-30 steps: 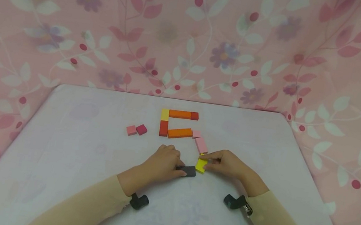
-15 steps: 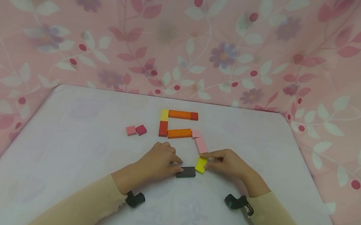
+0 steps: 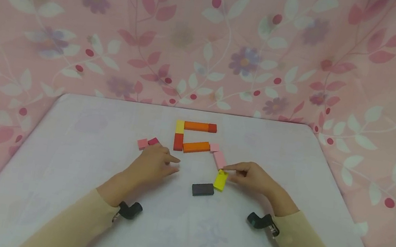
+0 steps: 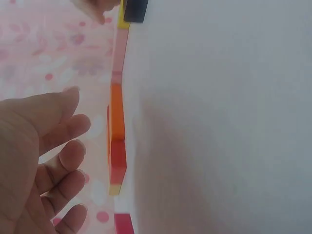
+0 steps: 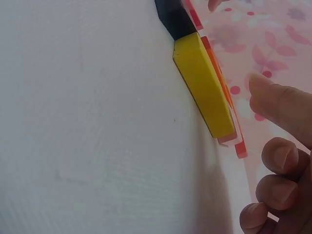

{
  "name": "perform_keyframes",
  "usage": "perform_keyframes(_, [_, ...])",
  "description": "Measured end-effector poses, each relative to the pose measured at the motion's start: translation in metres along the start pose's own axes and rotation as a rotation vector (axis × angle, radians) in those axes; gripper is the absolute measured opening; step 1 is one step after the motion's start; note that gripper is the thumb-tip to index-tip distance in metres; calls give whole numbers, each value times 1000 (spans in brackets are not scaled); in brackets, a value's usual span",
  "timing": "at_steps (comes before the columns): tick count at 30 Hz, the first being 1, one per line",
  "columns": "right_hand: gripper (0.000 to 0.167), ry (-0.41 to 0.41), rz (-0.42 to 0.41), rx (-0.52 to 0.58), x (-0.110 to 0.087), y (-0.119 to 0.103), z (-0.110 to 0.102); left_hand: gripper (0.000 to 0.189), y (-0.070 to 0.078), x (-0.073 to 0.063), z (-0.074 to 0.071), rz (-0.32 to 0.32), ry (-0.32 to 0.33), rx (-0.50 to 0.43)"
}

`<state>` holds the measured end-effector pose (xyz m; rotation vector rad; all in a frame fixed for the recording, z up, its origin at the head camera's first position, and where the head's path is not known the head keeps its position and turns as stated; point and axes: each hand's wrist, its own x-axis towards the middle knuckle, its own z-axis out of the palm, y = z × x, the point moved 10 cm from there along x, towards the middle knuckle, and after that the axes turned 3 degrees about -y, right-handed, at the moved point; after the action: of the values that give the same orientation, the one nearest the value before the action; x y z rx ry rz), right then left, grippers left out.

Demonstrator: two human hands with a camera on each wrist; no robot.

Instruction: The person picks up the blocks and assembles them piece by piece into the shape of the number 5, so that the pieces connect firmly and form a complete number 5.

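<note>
My left hand (image 3: 150, 162), holding nothing, is over the table near a pink block (image 3: 142, 144) and a crimson block (image 3: 154, 141), which it partly covers. In the left wrist view its fingers (image 4: 73, 153) are loosely bent with space around them. On the right, my right hand (image 3: 253, 176) has its fingertips right at the yellow block (image 3: 220, 181). The right wrist view shows a gap between its fingers (image 5: 280, 192) and the yellow block. A dark grey block (image 3: 202, 190) lies flat at the yellow block's lower left corner.
Beyond the hands, blocks form a bent line: a red block (image 3: 212, 128), orange bar (image 3: 196, 126), pale yellow block (image 3: 180, 127), red-orange block (image 3: 178, 142), second orange bar (image 3: 196, 146), small pink block (image 3: 214, 147) and longer pink block (image 3: 220, 160). Floral cloth (image 3: 180, 35) hangs behind the white table (image 3: 80, 165).
My left hand has let go of the dark grey block and moved left toward the pink and crimson blocks. The right hand has barely shifted, its fingertips now by the yellow block's edge.
</note>
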<state>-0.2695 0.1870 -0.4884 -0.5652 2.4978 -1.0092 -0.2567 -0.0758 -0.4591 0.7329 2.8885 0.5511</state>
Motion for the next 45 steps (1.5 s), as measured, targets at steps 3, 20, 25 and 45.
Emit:
perform_keyframes(3, [32,-1,6,-3,1,1,3,36,-13,-3,-6,-27,15,-1])
perform_keyframes(20, [53,-4,38,-68,6,2,15,36,-77,-8,-33,-169,181,-6])
perform_keyframes(25, [55,-3,36,-80,6,1,15,43,-92,-3,-28,-220,173,-41])
perform_keyframes(45, [57,7,48,-108,9,4,15,41,-94,9,-19,-291,119,-27])
